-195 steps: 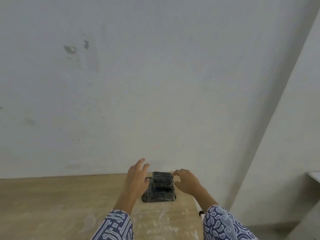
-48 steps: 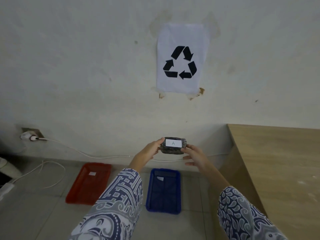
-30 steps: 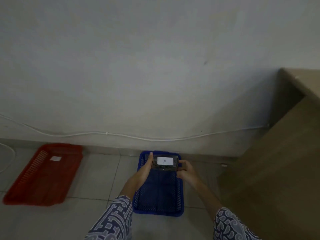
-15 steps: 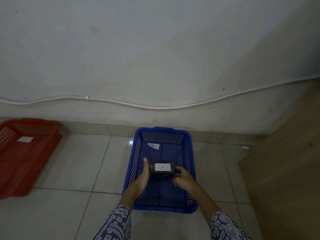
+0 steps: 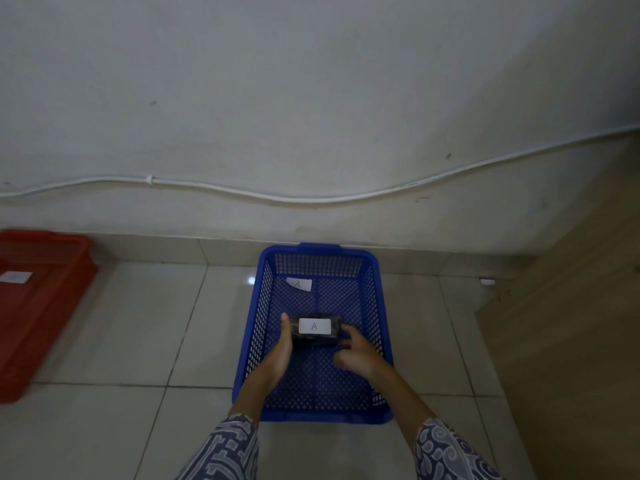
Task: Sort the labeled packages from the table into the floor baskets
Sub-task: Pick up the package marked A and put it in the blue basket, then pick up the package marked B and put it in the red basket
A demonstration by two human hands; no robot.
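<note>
i see the black package [image 5: 315, 331] over the middle of the blue basket [image 5: 375, 306], its white label marked a facing up. my left hand [image 5: 277, 355] lies flat against the package's left end, fingers together and straight, thumb up along the edge. my right hand [image 5: 356, 353] sits at the package's right end, fingers curled loosely; it looks blurred, so i cannot tell whether it grips or only touches. whether the package rests on the basket's mesh floor or hangs just above it, i cannot tell. inside the basket, toward its far wall, lies a white paper tag [image 5: 299, 284] also marked a. the red basket [image 5: 52, 296] stands well to the left of the blue basket, on the same tiled floor [image 5: 138, 323]. a white cable [image 5: 242, 194] runs along the wall behind the blue basket, and a wooden panel [image 5: 571, 323] stands to its right.
</note>
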